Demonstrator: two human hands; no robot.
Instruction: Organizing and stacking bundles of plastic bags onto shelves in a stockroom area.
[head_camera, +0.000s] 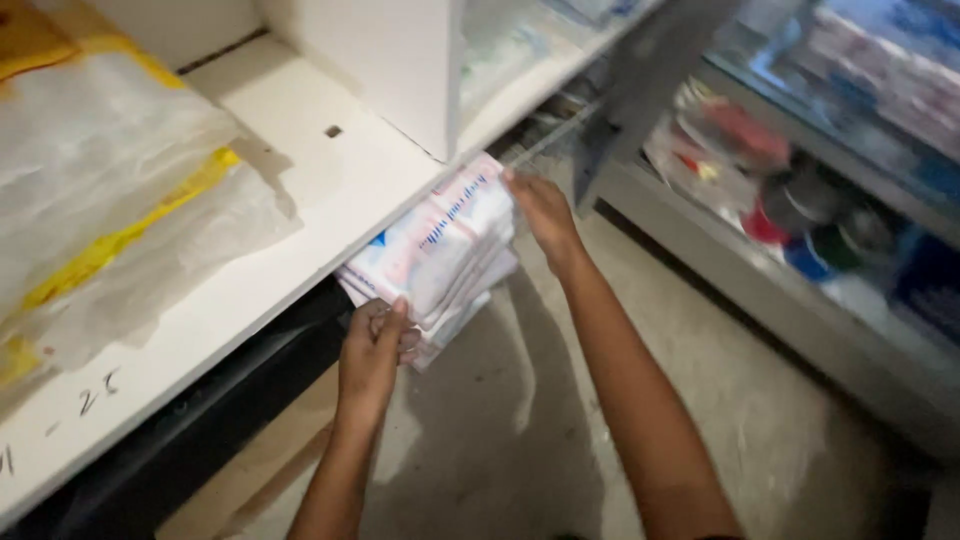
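I hold a stack of packets (440, 255) between both hands, just under the front edge of the white shelf (300, 190), near its upright divider (400, 70). My left hand (372, 350) is clenched on the stack's near lower corner, thumb on top and fingers curled beneath. My right hand (540, 215) presses flat against the far end, fingertips on the top edge, so that grip is closed on the stack too.

The packets are thin, white, plastic-wrapped, with blue and pink print. They look light and soft, and the wrap is probably slippery: the lower ones already fan out and sag past my left hand. I judge the stack holds best squeezed from both ends with a thumb on top, since a one-sided hold would let the layers slide apart.

On the shelf's left end lie clear bags (110, 200) with yellow strips. Below is bare concrete floor (560, 420). To the right stands a glass cabinet (800, 200) with goods inside, too blurred to name.
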